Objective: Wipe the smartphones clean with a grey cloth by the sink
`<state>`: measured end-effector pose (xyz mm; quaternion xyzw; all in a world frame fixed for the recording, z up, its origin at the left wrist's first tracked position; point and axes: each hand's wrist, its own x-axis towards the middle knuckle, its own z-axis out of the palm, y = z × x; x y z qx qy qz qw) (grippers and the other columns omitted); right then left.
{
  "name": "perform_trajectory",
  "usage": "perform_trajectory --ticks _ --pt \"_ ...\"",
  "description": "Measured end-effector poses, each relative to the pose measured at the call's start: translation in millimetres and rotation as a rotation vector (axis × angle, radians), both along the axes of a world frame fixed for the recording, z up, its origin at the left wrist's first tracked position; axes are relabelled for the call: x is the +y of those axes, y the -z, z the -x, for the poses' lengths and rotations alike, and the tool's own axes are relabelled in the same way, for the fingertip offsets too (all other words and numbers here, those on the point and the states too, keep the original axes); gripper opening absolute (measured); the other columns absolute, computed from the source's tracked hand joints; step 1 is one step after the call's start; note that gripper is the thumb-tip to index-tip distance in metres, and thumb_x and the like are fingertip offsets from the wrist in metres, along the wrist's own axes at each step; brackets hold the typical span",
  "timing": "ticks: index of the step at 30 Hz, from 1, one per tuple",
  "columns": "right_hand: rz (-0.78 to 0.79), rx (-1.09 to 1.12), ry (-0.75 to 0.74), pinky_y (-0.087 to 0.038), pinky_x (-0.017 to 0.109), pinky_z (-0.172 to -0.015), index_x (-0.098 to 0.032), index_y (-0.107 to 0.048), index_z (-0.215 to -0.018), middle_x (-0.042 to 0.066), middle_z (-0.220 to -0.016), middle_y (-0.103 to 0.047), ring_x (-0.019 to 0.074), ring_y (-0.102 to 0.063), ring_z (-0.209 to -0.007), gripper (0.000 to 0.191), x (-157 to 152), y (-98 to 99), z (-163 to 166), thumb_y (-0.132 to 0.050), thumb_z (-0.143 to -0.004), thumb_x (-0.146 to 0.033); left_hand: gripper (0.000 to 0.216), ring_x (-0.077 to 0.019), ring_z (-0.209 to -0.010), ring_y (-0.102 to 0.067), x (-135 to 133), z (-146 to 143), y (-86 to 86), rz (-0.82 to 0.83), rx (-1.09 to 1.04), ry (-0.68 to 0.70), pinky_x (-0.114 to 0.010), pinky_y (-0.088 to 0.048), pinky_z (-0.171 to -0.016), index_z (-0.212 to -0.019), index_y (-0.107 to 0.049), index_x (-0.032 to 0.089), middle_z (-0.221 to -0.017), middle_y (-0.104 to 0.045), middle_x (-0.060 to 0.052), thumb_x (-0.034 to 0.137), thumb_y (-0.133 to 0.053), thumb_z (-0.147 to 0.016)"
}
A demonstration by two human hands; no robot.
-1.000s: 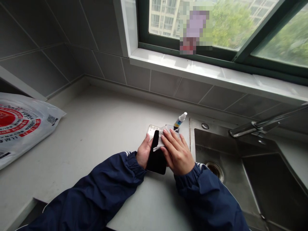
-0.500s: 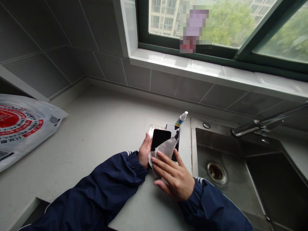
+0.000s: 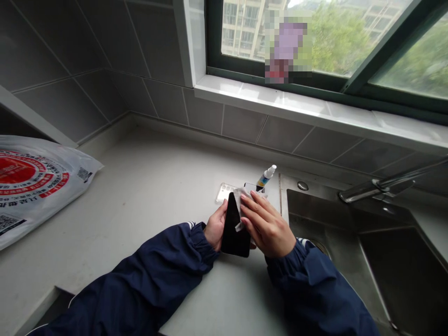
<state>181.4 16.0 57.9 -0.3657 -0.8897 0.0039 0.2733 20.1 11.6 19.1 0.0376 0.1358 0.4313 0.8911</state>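
Looking down from head height, I see a person in dark blue sleeves holding a black phone [image 3: 234, 240] just above the near part of a pale counter [image 3: 157, 182]. The left hand [image 3: 215, 228] grips it: the thumb lies along the left edge, the other fingers pass underneath, and a bit of fingertip shows at the right edge. The right hand [image 3: 271, 228] has a whitish cloth [image 3: 238, 198] with a zigzag edge under its fingers, which lie nearly flat, slightly apart, pressing it onto the right side of the screen. Whether the thumb pinches the cloth, I can't tell.

Just beyond the phone, to the left, lies a clear phone case [image 3: 224, 190]. Farther right, a dark flat object [image 3: 259, 188] shows mostly hidden behind the cloth, and a white-capped spray bottle [image 3: 268, 175] is at its far end. On the right is a steel sink [image 3: 336, 224] with a chrome tap [image 3: 360, 191]; far left lies a printed plastic bag [image 3: 75, 163]. A window [image 3: 332, 42] opens onto greenery beyond.
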Motion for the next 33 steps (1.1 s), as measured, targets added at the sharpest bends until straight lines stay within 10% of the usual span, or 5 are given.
perform_trajectory --ticks 11,18,26,33 --pt "0.027 -0.022 -0.175 -0.035 0.049 -0.113 -0.015 -0.068 -0.11 0.007 -0.129 -0.062 0.0261 -0.042 -0.135 0.024 -14.2 3.0 13.9 -0.053 -0.092 -0.018 0.06 -0.0242 -0.111 -0.063 4.9 3.4 -7.0 0.069 0.098 -0.044 -0.031 -0.041 -0.105 -0.123 -0.058 -0.001 -0.111 -0.069 -0.019 0.048 -0.038 -0.094" --pt "0.087 -0.179 -0.018 -0.032 0.05 -0.113 -0.01 -0.045 -0.139 0.011 -0.15 -0.037 0.0287 -0.024 -0.143 0.05 -9.3 -3.6 6.4 -0.052 -0.094 -0.031 0.057 -0.0228 -0.122 -0.055 3.3 -5.1 -4.9 -0.01 0.035 -0.134 -0.034 -0.035 -0.109 -0.134 -0.05 0.007 -0.122 -0.064 -0.015 0.045 -0.029 -0.097" --pt "-0.038 -0.042 -0.017 -0.045 0.043 -0.107 -0.014 -0.068 -0.111 0.008 -0.13 -0.061 0.0263 -0.046 -0.132 0.024 -1.0 -5.9 -11.4 -0.054 -0.093 -0.018 0.071 -0.0302 -0.1 -0.066 0.6 6.4 1.5 -0.068 0.024 0.111 -0.052 -0.049 -0.09 -0.138 -0.044 0.023 -0.113 -0.067 -0.013 0.069 -0.034 -0.086" --pt "0.122 -0.175 -0.119 -0.026 0.056 -0.115 -0.013 -0.053 -0.134 0.007 -0.145 -0.045 0.0291 -0.029 -0.141 0.04 -18.8 -2.4 12.3 -0.047 -0.097 -0.027 0.063 -0.022 -0.102 -0.066 -0.1 -1.3 -5.3 -0.004 0.028 -0.058 -0.03 -0.044 -0.099 -0.12 -0.059 0.005 -0.102 -0.07 -0.015 0.057 -0.04 -0.09"
